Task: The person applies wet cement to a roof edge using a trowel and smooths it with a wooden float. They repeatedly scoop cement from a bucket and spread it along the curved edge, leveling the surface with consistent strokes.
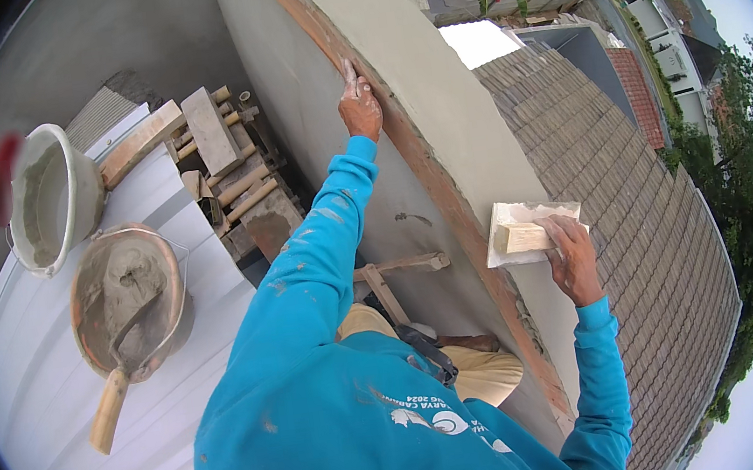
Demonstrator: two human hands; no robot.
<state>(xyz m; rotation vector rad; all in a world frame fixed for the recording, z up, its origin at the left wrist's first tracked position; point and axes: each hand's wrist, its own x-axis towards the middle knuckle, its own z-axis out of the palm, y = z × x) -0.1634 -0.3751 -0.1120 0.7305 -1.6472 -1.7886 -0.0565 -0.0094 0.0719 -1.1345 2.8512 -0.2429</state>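
A long reddish-brown wooden batten [445,184] runs along the near edge of a grey plastered wall top [488,146]. My left hand [360,107] is closed at the batten's edge, its index finger pointing along it; the undersides of the fingers are hidden. My right hand [573,258] grips the pale wooden handle of a plastering float [533,211], whose flat plate lies on the wall top beside the batten. On the left, a trowel [111,410] with a wooden handle rests in an orange-brown bucket [182,320] of wet grey mortar.
A white bucket [87,191] with grey residue stands beside the mortar bucket on white corrugated roofing [45,370]. Stacked timber and bamboo [246,171] lie between roofing and wall. Wooden bracing [400,274] is below me. A tiled roof [614,178] slopes beyond the wall, with trees behind.
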